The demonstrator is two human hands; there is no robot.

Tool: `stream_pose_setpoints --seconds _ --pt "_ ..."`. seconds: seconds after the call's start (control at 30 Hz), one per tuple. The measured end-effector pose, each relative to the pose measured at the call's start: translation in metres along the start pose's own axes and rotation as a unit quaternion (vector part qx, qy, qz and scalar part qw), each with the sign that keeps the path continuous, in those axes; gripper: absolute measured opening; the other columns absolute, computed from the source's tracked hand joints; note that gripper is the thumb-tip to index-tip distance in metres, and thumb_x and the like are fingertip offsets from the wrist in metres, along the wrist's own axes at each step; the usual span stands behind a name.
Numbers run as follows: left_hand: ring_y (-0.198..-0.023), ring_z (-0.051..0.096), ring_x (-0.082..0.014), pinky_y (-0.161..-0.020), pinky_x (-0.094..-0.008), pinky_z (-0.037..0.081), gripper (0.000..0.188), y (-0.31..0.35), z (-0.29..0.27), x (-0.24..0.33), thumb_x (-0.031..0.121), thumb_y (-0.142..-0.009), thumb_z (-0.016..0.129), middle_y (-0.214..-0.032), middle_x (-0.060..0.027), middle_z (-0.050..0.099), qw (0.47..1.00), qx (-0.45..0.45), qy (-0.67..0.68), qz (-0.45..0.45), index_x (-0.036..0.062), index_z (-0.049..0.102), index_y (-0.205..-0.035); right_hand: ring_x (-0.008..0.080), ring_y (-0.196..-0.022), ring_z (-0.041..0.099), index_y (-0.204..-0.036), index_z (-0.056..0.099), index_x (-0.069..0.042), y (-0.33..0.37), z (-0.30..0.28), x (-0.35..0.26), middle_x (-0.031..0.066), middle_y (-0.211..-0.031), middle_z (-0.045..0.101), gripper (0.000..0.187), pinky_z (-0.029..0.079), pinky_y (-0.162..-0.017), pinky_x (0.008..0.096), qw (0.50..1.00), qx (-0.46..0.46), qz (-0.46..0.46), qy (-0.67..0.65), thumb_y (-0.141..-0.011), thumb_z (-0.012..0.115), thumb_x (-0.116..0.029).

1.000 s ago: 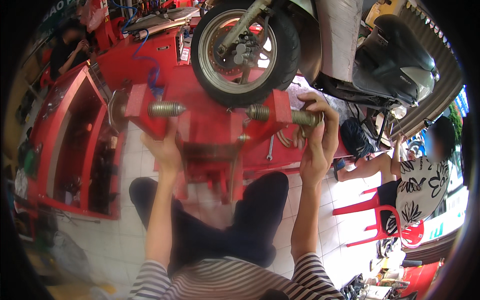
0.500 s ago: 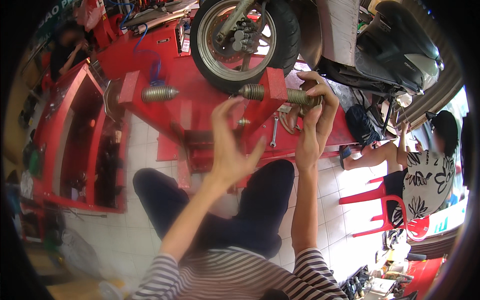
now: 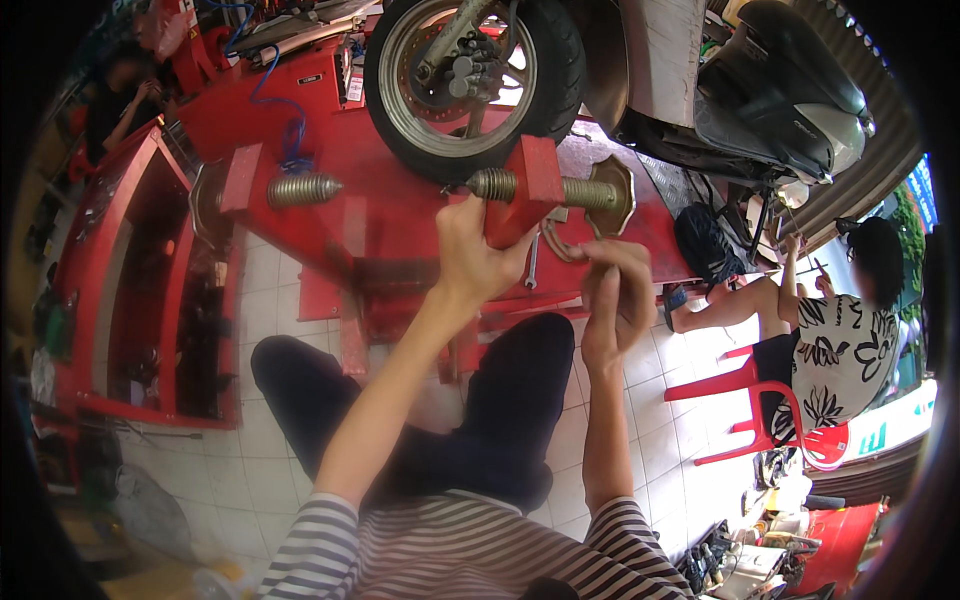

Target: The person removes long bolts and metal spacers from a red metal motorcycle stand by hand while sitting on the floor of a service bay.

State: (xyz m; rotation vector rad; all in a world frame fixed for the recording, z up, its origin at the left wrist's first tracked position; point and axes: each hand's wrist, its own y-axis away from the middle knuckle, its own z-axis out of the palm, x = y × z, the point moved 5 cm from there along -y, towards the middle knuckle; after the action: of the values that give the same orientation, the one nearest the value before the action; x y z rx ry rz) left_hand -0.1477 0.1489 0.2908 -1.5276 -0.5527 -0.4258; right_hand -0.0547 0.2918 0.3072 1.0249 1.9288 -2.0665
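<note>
Left hand [image 3: 478, 258], centre of frame: I see it grasping the right red post [image 3: 540, 168] below its threaded bolt [image 3: 495, 184], thumb on one side, the other fingers partly hidden. Right hand [image 3: 618, 300], right of centre: released, fingers loosely bent, below the scalloped knob [image 3: 617, 198] on that bolt's outer end and apart from it. The red stand under study fills mid-frame; its left red post [image 3: 243, 180] carries a second bolt [image 3: 303, 190], pointed end facing the first across a gap.

Obstructions: the left wrist and forearm cover part of the crossbar from my view. The scooter's front tyre [image 3: 555, 90] sits just behind the right bolt, top centre — from this angle I cannot tell if they touch. A wrench [image 3: 531, 265] lies on the red platform [image 3: 650, 232] beside the left thumb; a curved brownish piece [image 3: 557, 240] lies near the right fingertips.

Surroundings: red cabinet [image 3: 188, 300] at left, blue hose [image 3: 293, 135] upper left, a seated person [image 3: 845, 350] on a red chair [image 3: 735, 380] at right — well apart from both hands
</note>
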Motion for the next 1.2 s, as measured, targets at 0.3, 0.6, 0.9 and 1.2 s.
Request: stream_pose_setpoints --seconds 0.3,0.6,0.9,1.2 --pt "-0.048 0.054 -0.0115 -0.048 -0.027 0.041 0.022 0.001 -0.004 -0.004 0.01 -0.083 0.074 -0.055 -0.0065 0.057 1.0 0.012 0.015 0.019 -0.0011 0.056 -0.077 0.005 -0.054 0.041 -0.116 0.063 0.004 -0.059 0.018 -0.014 0.0108 -0.099 0.066 0.073 0.031 -0.047 0.0198 0.974 -0.044 0.212 -0.068 -0.106 0.014 -0.05" --pt "-0.049 0.055 -0.0221 -0.05 -0.0308 0.043 0.023 -0.009 0.001 -0.011 0.013 -0.079 0.075 -0.056 -0.0092 0.054 0.999 0.02 0.04 -0.017 -0.0002 0.055 -0.079 0.002 -0.048 0.033 -0.103 0.067 0.002 -0.03 0.012 0.0 0.0027 -0.061 0.056 0.075 0.026 -0.048 0.0198 0.974 -0.087 0.207 -0.006 -0.106 0.014 -0.051" --pt "-0.053 0.049 -0.0074 -0.051 -0.0249 0.041 0.022 -0.005 -0.008 -0.003 0.008 -0.081 0.075 -0.057 -0.0038 0.056 0.998 0.021 0.062 -0.005 -0.0017 0.056 -0.078 0.0009 -0.047 0.035 -0.096 0.066 0.002 -0.072 0.011 -0.027 0.0097 -0.08 0.066 0.065 0.026 -0.044 0.0189 0.992 -0.078 0.092 -0.035 -0.108 0.019 -0.04" --pt "-0.044 0.046 -0.0159 -0.047 -0.0301 0.035 0.029 0.002 -0.014 0.004 0.008 -0.075 0.076 -0.052 -0.0074 0.047 0.999 0.036 0.031 0.015 0.0007 0.049 -0.068 0.0037 -0.046 0.035 -0.11 0.063 0.003 -0.038 0.03 -0.004 0.0092 -0.076 0.065 0.077 0.025 -0.045 0.0182 0.954 0.02 0.26 -0.144 -0.104 0.011 -0.054"
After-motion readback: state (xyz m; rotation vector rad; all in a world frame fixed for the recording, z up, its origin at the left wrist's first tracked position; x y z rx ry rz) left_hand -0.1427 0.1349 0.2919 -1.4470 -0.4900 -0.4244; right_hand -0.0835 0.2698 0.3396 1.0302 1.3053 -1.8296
